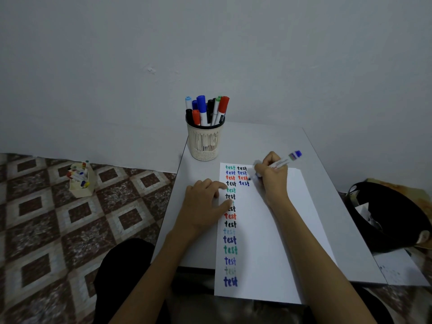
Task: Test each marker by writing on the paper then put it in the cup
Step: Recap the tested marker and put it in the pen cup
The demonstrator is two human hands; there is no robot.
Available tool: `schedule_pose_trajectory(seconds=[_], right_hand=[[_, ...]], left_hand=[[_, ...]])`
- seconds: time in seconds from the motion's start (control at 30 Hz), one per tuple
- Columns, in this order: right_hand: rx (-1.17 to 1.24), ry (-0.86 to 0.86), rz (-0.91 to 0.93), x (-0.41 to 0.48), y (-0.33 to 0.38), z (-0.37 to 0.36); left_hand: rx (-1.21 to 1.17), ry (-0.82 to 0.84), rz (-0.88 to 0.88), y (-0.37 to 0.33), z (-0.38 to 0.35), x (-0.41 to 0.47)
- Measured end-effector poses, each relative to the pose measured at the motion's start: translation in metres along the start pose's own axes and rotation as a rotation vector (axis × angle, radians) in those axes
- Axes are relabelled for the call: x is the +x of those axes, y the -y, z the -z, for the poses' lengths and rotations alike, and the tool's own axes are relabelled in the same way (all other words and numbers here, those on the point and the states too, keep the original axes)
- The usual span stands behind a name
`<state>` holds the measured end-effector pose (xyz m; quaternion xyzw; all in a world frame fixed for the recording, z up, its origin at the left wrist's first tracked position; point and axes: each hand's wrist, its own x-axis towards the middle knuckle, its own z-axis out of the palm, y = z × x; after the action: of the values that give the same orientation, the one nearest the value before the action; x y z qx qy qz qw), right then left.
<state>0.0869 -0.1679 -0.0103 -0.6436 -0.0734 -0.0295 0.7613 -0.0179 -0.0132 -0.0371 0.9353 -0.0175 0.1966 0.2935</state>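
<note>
A white sheet of paper [275, 230] lies on the small grey table [327, 164], with a column of coloured "test" words down its left side and a shorter second column at the top. My right hand [272, 176] grips a blue marker [284, 161], its tip down on the paper near the upper words and its blue end pointing up and right. My left hand [205, 204] rests flat on the paper's left edge, fingers over some words. A cream mesh cup [205, 143] at the table's far left corner holds several capped markers [207, 109].
A small cream box [81, 181] with more markers stands on the patterned tile floor to the left. A black bag [388, 216] lies on the floor at the right of the table. A plain wall rises right behind the table.
</note>
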Motion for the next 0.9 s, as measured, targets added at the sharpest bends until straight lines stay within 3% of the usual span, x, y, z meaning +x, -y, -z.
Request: schedule_pose_trajectory(seconds=[0.1,0.27,0.47,0.6,0.9], right_hand=[[0.220,-0.032,-0.061,0.000,0.004,0.004],[0.309,0.053,-0.152,-0.001,0.014,0.004],[0.465,0.178,-0.294,-0.010,0.018,0.011],[0.347,0.281,-0.250,-0.026,0.024,0.009],[0.247,0.320,-0.210,-0.042,0.025,0.007]], left_hand=[[-0.077,-0.034,-0.011,0.000,-0.001,0.000],[-0.297,-0.054,-0.018,0.002,0.003,-0.002],[-0.562,-0.102,0.135,0.000,0.009,-0.001],[-0.555,-0.132,0.156,0.000,0.010,-0.003],[-0.568,-0.126,0.116,-0.002,0.014,-0.004]])
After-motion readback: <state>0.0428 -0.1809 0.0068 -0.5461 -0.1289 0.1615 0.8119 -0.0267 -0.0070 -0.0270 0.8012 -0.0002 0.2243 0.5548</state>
